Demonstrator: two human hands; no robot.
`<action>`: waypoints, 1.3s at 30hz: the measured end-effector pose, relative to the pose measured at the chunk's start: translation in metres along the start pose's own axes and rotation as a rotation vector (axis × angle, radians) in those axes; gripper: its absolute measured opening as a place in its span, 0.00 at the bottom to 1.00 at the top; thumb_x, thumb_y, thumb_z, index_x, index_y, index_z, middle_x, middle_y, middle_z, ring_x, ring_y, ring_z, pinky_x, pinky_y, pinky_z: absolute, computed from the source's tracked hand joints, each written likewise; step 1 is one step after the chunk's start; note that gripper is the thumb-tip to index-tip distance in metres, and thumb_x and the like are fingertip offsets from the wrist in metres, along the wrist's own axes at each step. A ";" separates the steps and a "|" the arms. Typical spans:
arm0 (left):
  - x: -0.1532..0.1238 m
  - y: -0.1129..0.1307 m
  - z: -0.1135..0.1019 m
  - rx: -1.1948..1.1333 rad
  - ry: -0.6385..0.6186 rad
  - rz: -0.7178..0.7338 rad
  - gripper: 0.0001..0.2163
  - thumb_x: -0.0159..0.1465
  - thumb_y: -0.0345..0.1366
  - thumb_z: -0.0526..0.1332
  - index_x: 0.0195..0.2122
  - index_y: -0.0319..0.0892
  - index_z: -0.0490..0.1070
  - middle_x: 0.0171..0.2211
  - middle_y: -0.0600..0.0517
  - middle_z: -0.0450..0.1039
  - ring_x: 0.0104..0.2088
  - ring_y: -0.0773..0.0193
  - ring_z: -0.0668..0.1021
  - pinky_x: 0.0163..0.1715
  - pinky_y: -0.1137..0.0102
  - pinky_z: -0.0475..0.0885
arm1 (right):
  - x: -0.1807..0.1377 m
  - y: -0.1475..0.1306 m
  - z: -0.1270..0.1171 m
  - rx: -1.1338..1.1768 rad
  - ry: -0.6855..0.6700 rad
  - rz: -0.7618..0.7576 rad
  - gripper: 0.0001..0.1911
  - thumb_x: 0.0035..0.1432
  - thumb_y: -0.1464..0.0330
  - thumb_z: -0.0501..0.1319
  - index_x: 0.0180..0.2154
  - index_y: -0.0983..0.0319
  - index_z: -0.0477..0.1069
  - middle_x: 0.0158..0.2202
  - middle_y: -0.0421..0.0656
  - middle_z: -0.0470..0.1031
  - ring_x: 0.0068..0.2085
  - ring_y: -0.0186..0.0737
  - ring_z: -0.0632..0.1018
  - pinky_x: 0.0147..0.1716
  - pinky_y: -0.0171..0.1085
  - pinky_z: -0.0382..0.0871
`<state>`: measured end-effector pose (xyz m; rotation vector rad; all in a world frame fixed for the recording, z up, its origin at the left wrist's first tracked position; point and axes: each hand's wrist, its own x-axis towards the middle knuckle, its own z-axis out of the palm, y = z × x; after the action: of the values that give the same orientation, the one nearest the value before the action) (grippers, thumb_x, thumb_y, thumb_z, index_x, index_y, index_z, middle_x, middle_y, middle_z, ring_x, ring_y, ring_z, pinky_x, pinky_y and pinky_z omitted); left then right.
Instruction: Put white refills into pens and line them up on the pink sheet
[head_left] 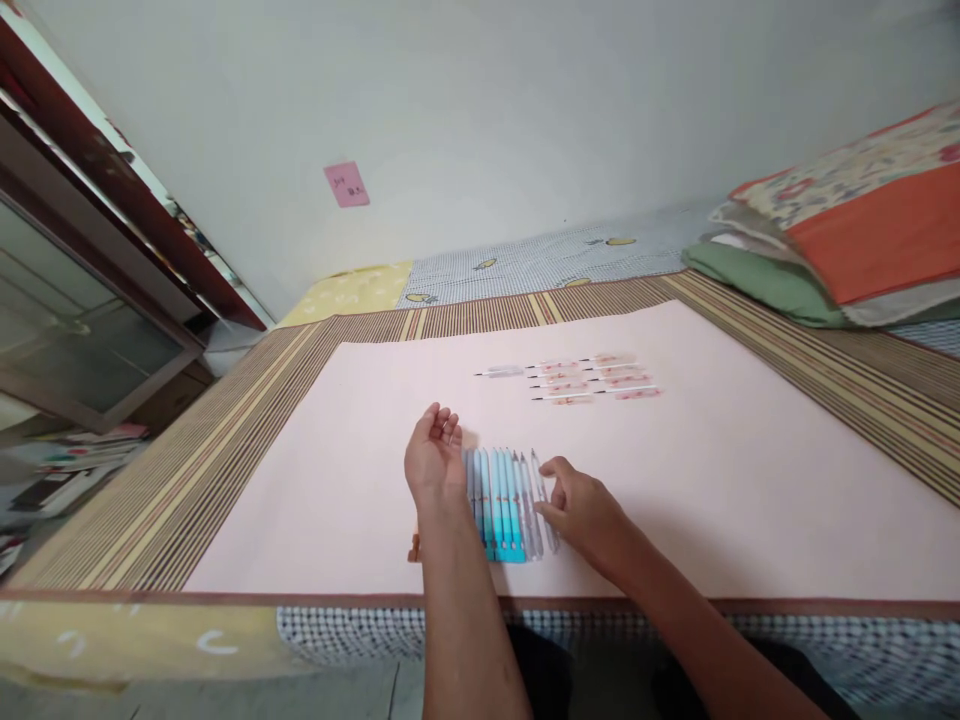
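A row of several pens (504, 500), blue, teal and clear, lies side by side on a pale pink sheet (712, 470). My left hand (433, 458) rests at the row's left edge, palm turned inward, fingers curled loosely and holding nothing. My right hand (579, 505) presses against the row's right side, its fingers touching the outermost clear pen (541, 480). An orange pen end (413, 548) peeks out beside my left forearm. Farther back lie several clear and pink pens (581, 380) in loose rows.
The pink sheet lies on a striped woven mat (187, 470) covering a bed. Folded bedding in orange and green (840, 240) is stacked at the back right. A pink note (346, 185) sticks to the wall. A window frame (90, 300) stands at the left.
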<state>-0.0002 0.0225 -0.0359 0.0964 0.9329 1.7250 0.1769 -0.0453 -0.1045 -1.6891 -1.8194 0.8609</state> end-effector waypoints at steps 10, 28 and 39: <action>0.000 -0.003 0.001 -0.017 -0.020 -0.028 0.04 0.61 0.27 0.60 0.35 0.35 0.74 0.27 0.52 0.73 0.27 0.71 0.77 0.29 0.77 0.70 | -0.007 -0.008 -0.005 0.014 -0.039 0.002 0.11 0.51 0.73 0.58 0.38 0.59 0.64 0.21 0.33 0.68 0.25 0.36 0.71 0.27 0.34 0.58; 0.001 -0.008 0.005 -0.002 -0.030 -0.038 0.04 0.59 0.27 0.61 0.34 0.35 0.75 0.26 0.52 0.73 0.26 0.71 0.76 0.29 0.77 0.69 | -0.010 -0.011 -0.004 -0.115 -0.060 -0.092 0.14 0.50 0.75 0.56 0.40 0.59 0.63 0.24 0.35 0.68 0.26 0.35 0.70 0.28 0.33 0.54; -0.001 -0.013 0.008 0.012 -0.046 -0.042 0.04 0.58 0.27 0.62 0.33 0.36 0.75 0.26 0.52 0.73 0.26 0.71 0.76 0.30 0.76 0.69 | -0.013 -0.019 -0.008 -0.152 -0.059 -0.098 0.10 0.51 0.75 0.57 0.38 0.60 0.64 0.26 0.37 0.70 0.28 0.36 0.71 0.29 0.33 0.54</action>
<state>0.0138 0.0266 -0.0383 0.1230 0.9061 1.6720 0.1711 -0.0577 -0.0847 -1.6650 -2.0346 0.7562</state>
